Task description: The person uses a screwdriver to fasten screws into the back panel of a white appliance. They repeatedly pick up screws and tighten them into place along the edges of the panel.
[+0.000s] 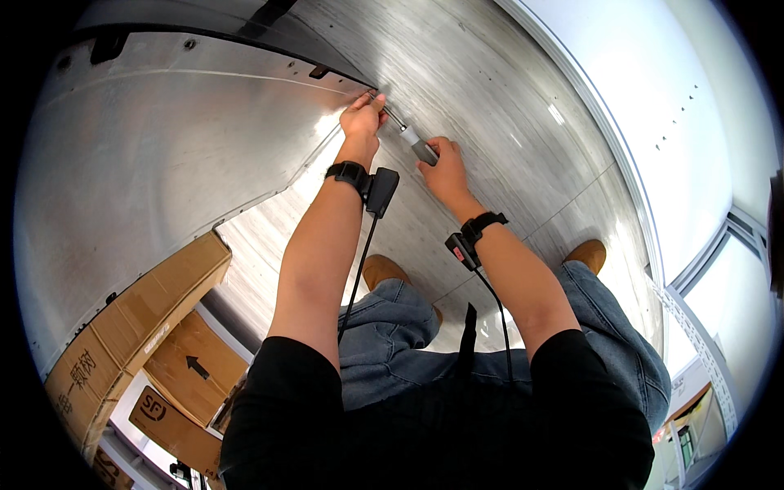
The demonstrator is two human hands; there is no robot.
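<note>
My right hand (446,170) is wrapped round the grey handle of a screwdriver (417,144). Its metal shaft points up and left to the corner of a large silver metal panel (204,122). At that corner my left hand (363,116) has its fingers bent and pressed together by the panel's edge and the shaft's tip. Whether those fingers pinch a small part, the shaft or the edge is hidden. Small holes and dark slots run along the panel's upper edge.
Cardboard boxes (184,359) are stacked below the panel at the lower left. Grey wood-look flooring (523,122) lies under my hands, with my brown shoes on it. A white curved surface (653,98) bounds the right side. Cables hang from both wrist straps.
</note>
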